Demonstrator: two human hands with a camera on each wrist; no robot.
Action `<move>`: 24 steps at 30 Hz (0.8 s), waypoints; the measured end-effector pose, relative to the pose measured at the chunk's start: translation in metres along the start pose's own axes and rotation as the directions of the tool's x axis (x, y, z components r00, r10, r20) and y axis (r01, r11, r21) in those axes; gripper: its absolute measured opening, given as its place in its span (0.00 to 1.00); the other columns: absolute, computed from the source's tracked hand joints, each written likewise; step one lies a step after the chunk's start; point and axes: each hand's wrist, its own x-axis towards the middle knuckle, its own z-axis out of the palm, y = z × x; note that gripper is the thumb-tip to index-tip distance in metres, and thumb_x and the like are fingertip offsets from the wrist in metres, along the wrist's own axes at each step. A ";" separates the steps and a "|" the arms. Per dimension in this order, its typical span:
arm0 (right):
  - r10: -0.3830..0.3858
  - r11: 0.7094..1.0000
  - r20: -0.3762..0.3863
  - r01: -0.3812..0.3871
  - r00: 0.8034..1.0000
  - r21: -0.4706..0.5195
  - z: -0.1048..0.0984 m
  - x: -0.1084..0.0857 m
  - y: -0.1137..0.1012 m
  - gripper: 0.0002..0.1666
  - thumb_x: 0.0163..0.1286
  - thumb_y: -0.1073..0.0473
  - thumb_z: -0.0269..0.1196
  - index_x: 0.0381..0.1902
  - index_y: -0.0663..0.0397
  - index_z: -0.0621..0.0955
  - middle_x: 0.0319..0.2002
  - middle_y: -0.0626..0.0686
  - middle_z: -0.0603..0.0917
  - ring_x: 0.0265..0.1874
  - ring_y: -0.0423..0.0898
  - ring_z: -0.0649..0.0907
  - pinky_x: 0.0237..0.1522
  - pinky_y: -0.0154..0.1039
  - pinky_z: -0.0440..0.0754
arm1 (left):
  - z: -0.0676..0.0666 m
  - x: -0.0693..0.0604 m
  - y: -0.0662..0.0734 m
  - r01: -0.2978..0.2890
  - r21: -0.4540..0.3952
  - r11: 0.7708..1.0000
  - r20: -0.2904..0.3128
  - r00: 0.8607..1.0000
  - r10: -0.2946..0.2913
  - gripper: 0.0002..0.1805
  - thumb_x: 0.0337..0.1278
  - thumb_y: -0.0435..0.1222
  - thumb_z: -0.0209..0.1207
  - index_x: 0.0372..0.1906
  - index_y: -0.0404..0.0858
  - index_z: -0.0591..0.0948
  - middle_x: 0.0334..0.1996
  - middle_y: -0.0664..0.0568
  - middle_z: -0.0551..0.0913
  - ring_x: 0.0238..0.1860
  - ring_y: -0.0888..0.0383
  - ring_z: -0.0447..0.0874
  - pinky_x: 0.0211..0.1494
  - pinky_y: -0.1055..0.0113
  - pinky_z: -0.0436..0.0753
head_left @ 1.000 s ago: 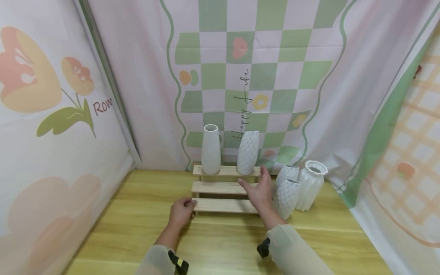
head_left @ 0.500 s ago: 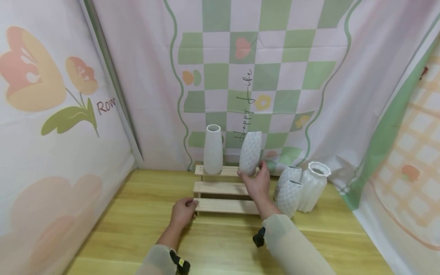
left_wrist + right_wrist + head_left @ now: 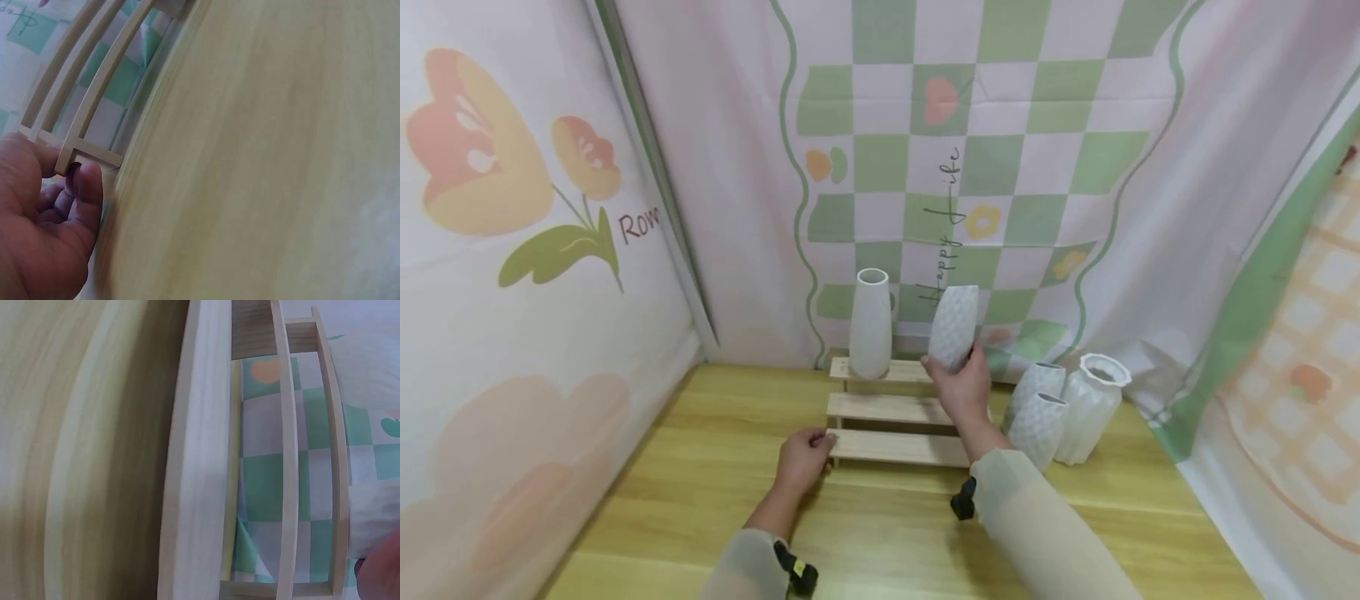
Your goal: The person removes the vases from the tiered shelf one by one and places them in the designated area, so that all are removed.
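Note:
A three-tier wooden rack (image 3: 898, 448) stands on the table. My left hand (image 3: 801, 460) pinches the left end of its lowest board between thumb and fingers, as the left wrist view also shows with the hand (image 3: 47, 225) at the board's corner. At the top tier's right side, my right hand (image 3: 964, 393) holds the lower part of a white textured vase (image 3: 953, 325); the hand hides its base. A smooth, tall white vase (image 3: 871, 333) stands upright on the top tier's left. In the right wrist view only part of the right hand (image 3: 380, 575) shows.
Right of the rack, two white textured vases (image 3: 1036, 433) stand close together, beside a wider white vase (image 3: 1086, 412) with a scalloped rim. Behind the table (image 3: 880, 533) hangs a green-checked curtain (image 3: 940, 167); a flower-printed cloth (image 3: 542, 325) borders the left.
My right hand has moved from beside the textured vase onto its lower part and now holds it. My left hand keeps its hold on the rack. The head view has shifted slightly.

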 end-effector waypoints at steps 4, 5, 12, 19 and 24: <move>0.004 1.000 -0.014 -0.004 1.000 0.003 -0.001 0.003 -0.002 0.55 0.63 0.42 0.75 0.77 0.57 0.62 0.69 0.64 0.73 0.67 0.62 0.75 0.68 0.59 0.75 | 0.002 0.001 0.000 0.003 -0.008 1.000 0.005 1.000 -0.003 0.26 0.73 0.44 0.62 0.63 0.26 0.80 0.43 0.42 0.87 0.28 0.57 0.85 0.33 0.62 0.87; 0.008 1.000 -0.012 -0.008 1.000 0.001 -0.001 0.004 -0.003 0.54 0.64 0.41 0.75 0.77 0.57 0.62 0.69 0.64 0.73 0.67 0.62 0.75 0.68 0.59 0.75 | 0.002 0.001 0.000 0.005 -0.009 1.000 0.005 1.000 -0.005 0.26 0.73 0.44 0.62 0.63 0.27 0.80 0.43 0.42 0.86 0.28 0.57 0.85 0.33 0.62 0.87; 0.018 1.000 -0.006 -0.018 1.000 -0.006 -0.001 0.006 -0.003 0.54 0.64 0.38 0.74 0.77 0.56 0.63 0.70 0.63 0.74 0.67 0.62 0.75 0.67 0.58 0.76 | 0.002 0.001 0.002 0.014 0.004 1.000 -0.005 1.000 -0.014 0.24 0.73 0.42 0.62 0.62 0.27 0.80 0.40 0.44 0.87 0.27 0.57 0.85 0.32 0.63 0.87; 0.006 1.000 -0.023 -0.007 1.000 -0.015 -0.002 0.004 -0.004 0.53 0.64 0.37 0.74 0.77 0.56 0.65 0.69 0.63 0.75 0.66 0.62 0.76 0.66 0.59 0.77 | 0.002 0.001 0.004 0.014 0.004 1.000 -0.013 1.000 -0.014 0.24 0.73 0.42 0.62 0.61 0.27 0.81 0.40 0.44 0.87 0.28 0.57 0.85 0.32 0.62 0.87; 0.006 1.000 -0.026 -0.006 1.000 -0.007 -0.002 0.003 -0.004 0.53 0.63 0.37 0.75 0.76 0.54 0.67 0.68 0.62 0.76 0.65 0.61 0.77 0.65 0.58 0.78 | 0.001 0.000 0.006 0.021 0.017 1.000 -0.019 1.000 -0.020 0.23 0.73 0.41 0.62 0.61 0.26 0.81 0.40 0.44 0.87 0.28 0.57 0.85 0.32 0.63 0.87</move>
